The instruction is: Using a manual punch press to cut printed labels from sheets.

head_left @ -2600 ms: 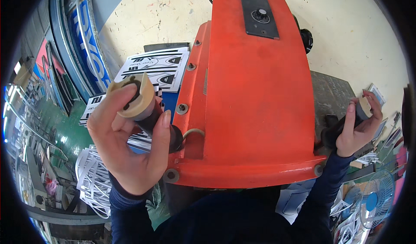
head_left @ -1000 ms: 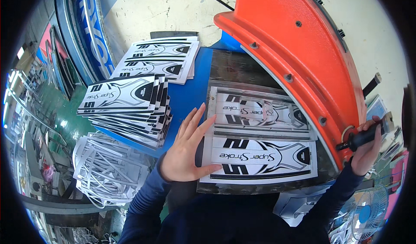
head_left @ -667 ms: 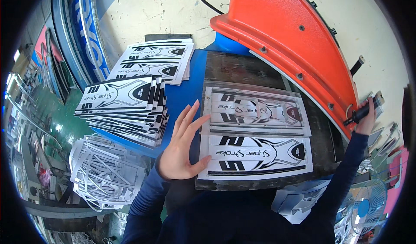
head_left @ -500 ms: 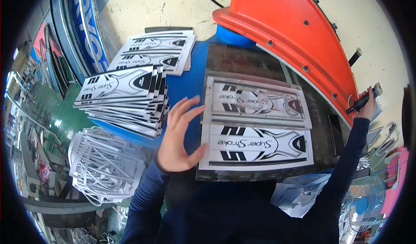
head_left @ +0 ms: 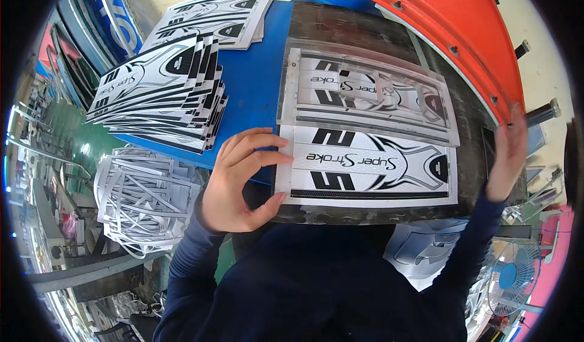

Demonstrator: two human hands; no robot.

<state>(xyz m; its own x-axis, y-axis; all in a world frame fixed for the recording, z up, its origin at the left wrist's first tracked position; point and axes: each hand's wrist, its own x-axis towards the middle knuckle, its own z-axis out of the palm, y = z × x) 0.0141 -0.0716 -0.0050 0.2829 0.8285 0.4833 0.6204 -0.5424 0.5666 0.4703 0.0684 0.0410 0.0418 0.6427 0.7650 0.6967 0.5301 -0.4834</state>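
My left hand [head_left: 243, 181], fingers spread, rests its fingertips and thumb at the left edge of a white printed sheet [head_left: 365, 162] with black lettering and outlines. The sheet lies on a dark, scuffed board [head_left: 328, 23]. Over the sheet's far half sits a clear plastic plate [head_left: 365, 89], a cutting template by its look, with the print showing through. At the right, my right hand [head_left: 510, 150] is blurred, fingers stretched out, beside a black handle [head_left: 543, 113] of the red machine arm [head_left: 438, 13]. I see nothing in its grasp.
Fanned printed pieces [head_left: 158, 93] and a stack of uncut sheets [head_left: 243, 17] lie on the blue surface [head_left: 249, 80] at left. Paper strip offcuts [head_left: 146, 202] heap below them. A blue fan [head_left: 508, 276] stands at lower right.
The right hand has let go of the black handle. The left hand has come onto the sheet's left edge. The view has tilted, so the board and stacks sit higher.
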